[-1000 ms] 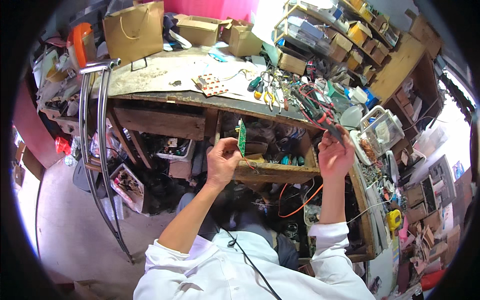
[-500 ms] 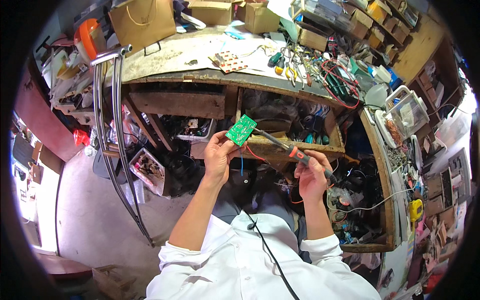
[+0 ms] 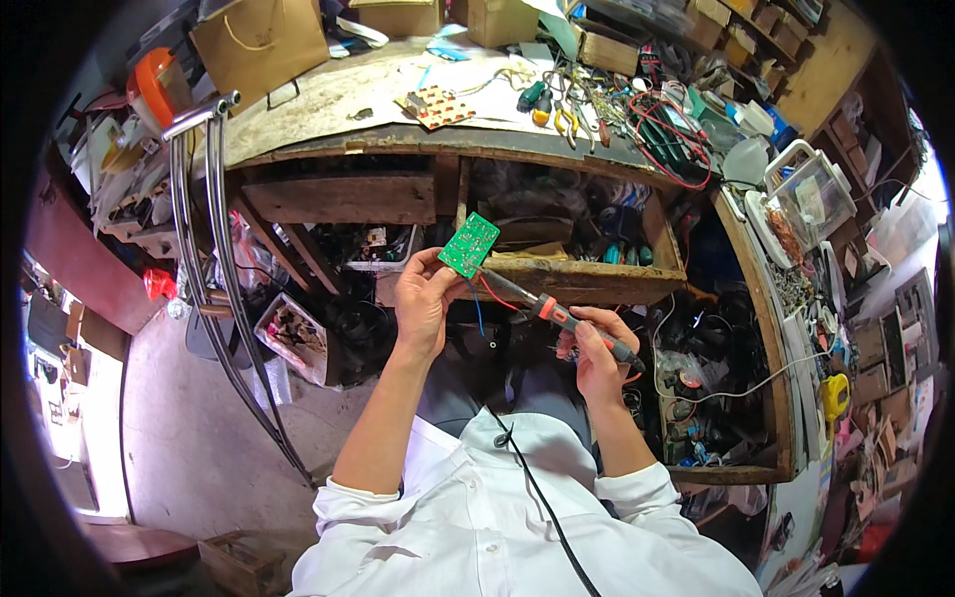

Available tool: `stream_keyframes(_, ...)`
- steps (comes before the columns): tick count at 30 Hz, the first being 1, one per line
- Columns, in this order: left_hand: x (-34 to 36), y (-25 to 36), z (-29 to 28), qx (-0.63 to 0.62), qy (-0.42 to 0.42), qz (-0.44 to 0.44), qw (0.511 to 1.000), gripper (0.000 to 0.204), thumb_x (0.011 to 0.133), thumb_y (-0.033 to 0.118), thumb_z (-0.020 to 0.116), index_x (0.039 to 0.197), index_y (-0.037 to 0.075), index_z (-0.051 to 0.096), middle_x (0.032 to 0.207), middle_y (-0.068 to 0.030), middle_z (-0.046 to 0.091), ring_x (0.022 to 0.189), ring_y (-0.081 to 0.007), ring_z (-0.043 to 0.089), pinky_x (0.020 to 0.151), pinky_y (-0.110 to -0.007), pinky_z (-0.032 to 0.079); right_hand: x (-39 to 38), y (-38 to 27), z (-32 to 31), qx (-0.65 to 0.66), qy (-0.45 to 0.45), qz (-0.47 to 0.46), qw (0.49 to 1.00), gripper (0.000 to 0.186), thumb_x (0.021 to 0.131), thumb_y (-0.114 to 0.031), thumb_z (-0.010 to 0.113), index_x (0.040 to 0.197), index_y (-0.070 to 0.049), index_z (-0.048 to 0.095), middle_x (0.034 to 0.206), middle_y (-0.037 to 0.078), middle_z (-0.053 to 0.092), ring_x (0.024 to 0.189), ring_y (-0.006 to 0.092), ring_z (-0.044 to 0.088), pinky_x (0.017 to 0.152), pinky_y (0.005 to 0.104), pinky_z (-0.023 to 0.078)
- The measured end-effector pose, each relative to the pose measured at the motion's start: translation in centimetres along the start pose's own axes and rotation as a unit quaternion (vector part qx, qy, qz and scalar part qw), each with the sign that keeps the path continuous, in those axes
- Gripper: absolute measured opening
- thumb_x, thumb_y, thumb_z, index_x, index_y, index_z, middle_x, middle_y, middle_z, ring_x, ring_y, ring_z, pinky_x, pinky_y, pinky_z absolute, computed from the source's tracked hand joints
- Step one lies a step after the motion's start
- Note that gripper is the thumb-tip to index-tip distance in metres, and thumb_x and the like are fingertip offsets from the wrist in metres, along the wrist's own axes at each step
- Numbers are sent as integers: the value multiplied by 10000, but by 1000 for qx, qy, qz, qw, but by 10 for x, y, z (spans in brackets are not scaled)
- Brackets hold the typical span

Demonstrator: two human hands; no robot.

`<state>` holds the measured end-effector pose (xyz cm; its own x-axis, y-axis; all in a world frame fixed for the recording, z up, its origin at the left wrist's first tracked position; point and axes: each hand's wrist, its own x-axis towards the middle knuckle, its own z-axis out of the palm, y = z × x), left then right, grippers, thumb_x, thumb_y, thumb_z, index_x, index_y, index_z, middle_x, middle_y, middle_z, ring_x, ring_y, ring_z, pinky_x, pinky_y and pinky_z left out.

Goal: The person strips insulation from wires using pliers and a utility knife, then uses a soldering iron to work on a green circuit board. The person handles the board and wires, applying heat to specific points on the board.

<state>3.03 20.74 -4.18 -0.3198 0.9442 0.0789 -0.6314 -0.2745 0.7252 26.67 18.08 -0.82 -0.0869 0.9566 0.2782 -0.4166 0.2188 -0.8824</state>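
Between the thumb and fingers of my left hand [image 3: 425,298] is a green circuit board [image 3: 470,245], held by its lower left corner and tilted. Its solder-dotted face shows. A red wire [image 3: 505,302] and a blue wire [image 3: 477,306] hang from the board's lower edge. My right hand [image 3: 600,350] is closed around the dark grey and red handle of a soldering iron [image 3: 569,317]. The iron's metal shaft points up and left, and its tip is at the board's lower edge by the wires. Whether the tip touches the board, I cannot tell.
Beyond my hands stands a workbench [image 3: 338,121] with a card of red-marked parts [image 3: 435,106], pliers [image 3: 566,121], screwdrivers and red cable [image 3: 708,169]. An open wooden drawer [image 3: 587,282] juts out below it. Metal crutch-like tubes [image 3: 199,219] lean at left; a cluttered drawer [image 3: 784,428] lies right.
The board and both hands have shifted slightly left in view. The soldering iron's tip has moved from the board's right edge down to its lower edge, near the wires.
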Motion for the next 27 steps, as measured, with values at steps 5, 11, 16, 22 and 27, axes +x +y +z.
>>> stream_keyframes(5, 0, 3, 1, 20, 4, -4, 1000, 253, 927, 9, 600, 1162, -30, 515, 1062, -139, 659, 949, -232, 697, 879, -387, 592, 1, 4, 1, -7, 2, 5, 1000, 231, 891, -58, 650, 1075, 82, 646, 826, 175, 686, 624, 194, 666, 559, 306, 566)
stream_keyframes(11, 2, 4, 4, 37, 8, -9, 999, 271, 930, 21, 601, 1174, -46, 503, 1093, -168, 649, 964, -252, 698, 881, -421, 596, 1, 8, 2, 8, 15, 17, 1000, 227, 900, -58, 656, 1080, 80, 650, 833, 176, 692, 616, 189, 665, 565, 302, 570)
stream_keyframes(16, 3, 9, 17, 67, 24, -12, 997, 220, 936, 18, 600, 1135, -51, 535, 1058, -159, 668, 938, -246, 708, 850, -390, 604, 3, 4, 4, 13, 44, -1, 999, 232, 903, -49, 644, 1090, 88, 637, 828, 186, 695, 613, 195, 668, 556, 300, 568)
stream_keyframes(22, 8, 17, 38, 113, 39, -24, 993, 199, 941, 36, 612, 1111, -54, 561, 1004, -142, 694, 886, -217, 715, 806, -338, 603, 5, 0, 1, -17, 65, -8, 998, 242, 925, -126, 627, 1096, 44, 629, 795, 135, 681, 635, 164, 647, 550, 280, 540)
stream_keyframes(27, 11, 17, 42, 132, 48, -42, 989, 193, 937, 35, 613, 1096, -63, 560, 983, -140, 692, 854, -205, 713, 782, -328, 606, 5, -4, 0, -9, 81, -18, 997, 254, 919, -132, 639, 1095, 51, 627, 806, 143, 681, 630, 166, 645, 541, 284, 539)
